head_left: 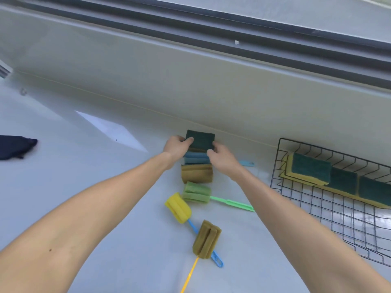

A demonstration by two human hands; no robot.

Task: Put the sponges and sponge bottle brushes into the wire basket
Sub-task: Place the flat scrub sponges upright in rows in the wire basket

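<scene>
A dark green scouring sponge [200, 140] stands by the wall, gripped from both sides by my left hand [176, 145] and my right hand [222, 157]. Below it lie a blue sponge brush [196, 157], a brown one [196, 173], a green one [196, 192] with a green handle, a yellow one [178, 207] with a blue handle, and a second brown one [207, 239] with a yellow handle. The black wire basket [317, 210] sits at the right and holds several green and yellow sponges [311, 170] along its back wall.
A beige wall [190, 81] rises right behind the sponges, with a window track above it. A dark blue cloth [15, 146] lies at the far left of the white counter [84, 166].
</scene>
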